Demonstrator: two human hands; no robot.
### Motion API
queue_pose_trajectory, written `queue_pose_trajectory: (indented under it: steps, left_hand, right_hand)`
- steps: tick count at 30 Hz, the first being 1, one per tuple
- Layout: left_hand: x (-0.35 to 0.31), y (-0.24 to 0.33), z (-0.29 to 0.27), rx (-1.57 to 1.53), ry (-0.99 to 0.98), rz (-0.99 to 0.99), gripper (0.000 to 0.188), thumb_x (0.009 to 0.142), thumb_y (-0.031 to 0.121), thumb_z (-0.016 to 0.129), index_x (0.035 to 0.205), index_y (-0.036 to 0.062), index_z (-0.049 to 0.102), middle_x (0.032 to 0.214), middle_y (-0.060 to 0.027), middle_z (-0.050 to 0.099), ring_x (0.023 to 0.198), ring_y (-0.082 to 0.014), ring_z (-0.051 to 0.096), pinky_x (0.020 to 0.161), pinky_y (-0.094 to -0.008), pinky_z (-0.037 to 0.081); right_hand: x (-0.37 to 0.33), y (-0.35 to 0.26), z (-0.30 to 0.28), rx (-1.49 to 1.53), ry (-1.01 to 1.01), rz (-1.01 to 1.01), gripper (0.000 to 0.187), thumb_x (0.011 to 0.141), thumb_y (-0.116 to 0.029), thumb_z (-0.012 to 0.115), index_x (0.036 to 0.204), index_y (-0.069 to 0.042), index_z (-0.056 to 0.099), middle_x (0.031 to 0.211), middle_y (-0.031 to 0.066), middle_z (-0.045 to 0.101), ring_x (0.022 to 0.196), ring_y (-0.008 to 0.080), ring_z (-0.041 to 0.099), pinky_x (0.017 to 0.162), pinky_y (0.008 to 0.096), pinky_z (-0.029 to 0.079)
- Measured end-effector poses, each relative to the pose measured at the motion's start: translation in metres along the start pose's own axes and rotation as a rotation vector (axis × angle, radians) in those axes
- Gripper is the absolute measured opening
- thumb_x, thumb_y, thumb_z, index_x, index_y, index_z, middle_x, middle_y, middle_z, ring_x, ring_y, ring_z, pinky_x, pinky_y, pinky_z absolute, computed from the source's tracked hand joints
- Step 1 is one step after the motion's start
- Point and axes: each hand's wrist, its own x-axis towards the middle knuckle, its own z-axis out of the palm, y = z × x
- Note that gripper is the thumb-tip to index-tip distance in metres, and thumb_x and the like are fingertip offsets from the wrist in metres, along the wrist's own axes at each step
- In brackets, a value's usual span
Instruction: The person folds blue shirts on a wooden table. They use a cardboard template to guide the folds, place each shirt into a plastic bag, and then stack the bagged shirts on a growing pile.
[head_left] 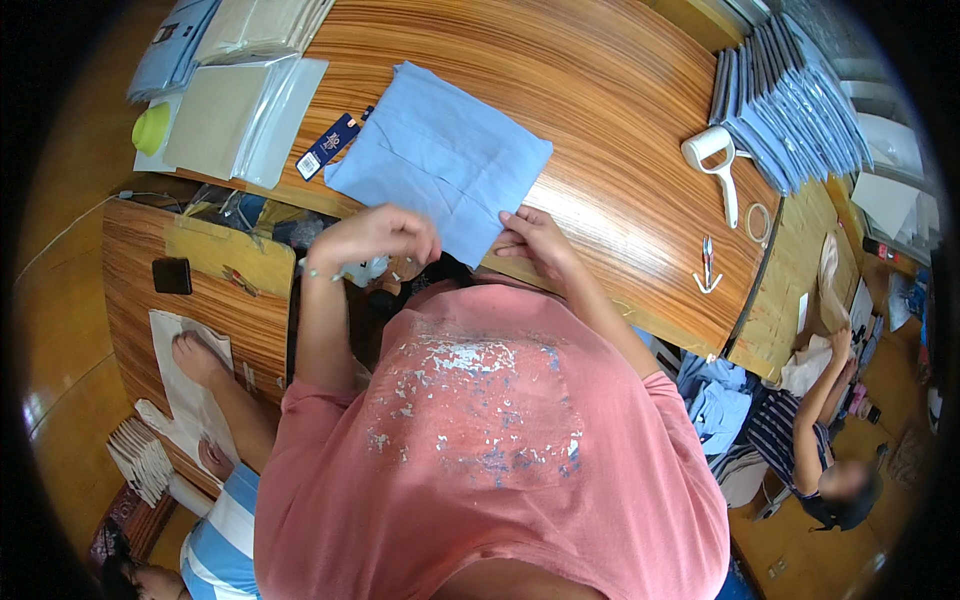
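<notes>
A light blue folded garment (440, 150) lies slantwise on the wood-grain table (620, 110), its near corner reaching the table's front edge. My right hand (537, 242) pinches its near right edge, thumb on top and the other fingers partly hidden. Above the garment's near left edge is my left hand (385, 235), with its fingers curled in. Whatever those fingers may hold is hidden and slightly blurred. A dark blue hang tag (328, 146) rests on the table beside the garment's left corner.
Bagged flat packs (235, 120) and a yellow-green round object (150, 128) occupy the back left. At right are a white lint roller (712, 160), a tape ring (758, 225), thread snips (708, 262) and stacked bagged blue garments (785, 110). People work at both sides; a phone (172, 276) lies left.
</notes>
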Motion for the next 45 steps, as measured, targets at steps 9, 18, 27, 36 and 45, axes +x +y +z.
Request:
queue_pose_trajectory:
  steps: [9,18,27,36,45]
  left_hand:
    - [0.075,-0.031,0.048,0.577,0.795,0.272,0.016,0.075,0.019,0.07,0.086,0.0076,0.067,0.092,-0.0052,0.063,0.086,-0.0214,0.058,0.078,-0.0335,0.043]
    - [0.099,-0.042,0.066,0.824,0.957,0.251,0.012,0.079,0.019,0.064,0.082,0.0078,0.063,0.089,-0.0055,0.059,0.087,-0.0247,0.054,0.076,-0.0376,0.037]
    - [0.103,-0.047,0.06,0.655,0.974,0.221,0.013,0.083,0.018,0.06,0.079,0.0055,0.059,0.085,-0.0076,0.058,0.084,-0.0263,0.054,0.076,-0.0374,0.037]
    - [0.1,-0.044,0.067,0.819,0.952,0.236,0.01,0.079,0.016,0.064,0.082,0.0067,0.061,0.092,-0.007,0.057,0.089,-0.025,0.053,0.079,-0.0375,0.037]
    - [0.108,-0.053,0.062,0.703,0.95,0.157,0.007,0.084,0.014,0.056,0.083,0.0071,0.058,0.093,-0.0085,0.056,0.091,-0.0265,0.052,0.081,-0.036,0.037]
  right_hand:
    - [-0.011,-0.044,-0.006,-0.718,0.3,-0.694,0.008,0.081,-0.005,0.063,0.084,0.002,0.062,0.075,0.0121,0.062,0.062,0.016,0.057,0.058,0.0284,0.046]
    - [0.019,-0.029,-0.012,-0.626,0.245,-0.731,0.011,0.078,0.0,0.063,0.089,0.003,0.063,0.08,0.013,0.062,0.069,0.018,0.059,0.063,0.0287,0.047]
    - [0.02,-0.028,-0.011,-0.667,0.228,-0.742,0.01,0.078,0.0,0.063,0.088,0.003,0.062,0.082,0.0127,0.059,0.072,0.02,0.059,0.067,0.0294,0.048]
    - [0.022,-0.027,-0.013,-0.688,0.234,-0.765,0.01,0.077,0.001,0.062,0.087,0.002,0.062,0.081,0.0132,0.059,0.072,0.0208,0.059,0.067,0.0299,0.049]
    - [0.022,-0.025,-0.012,-0.678,0.246,-0.792,0.01,0.076,0.002,0.062,0.087,0.001,0.062,0.081,0.0124,0.058,0.072,0.0213,0.059,0.067,0.0298,0.048]
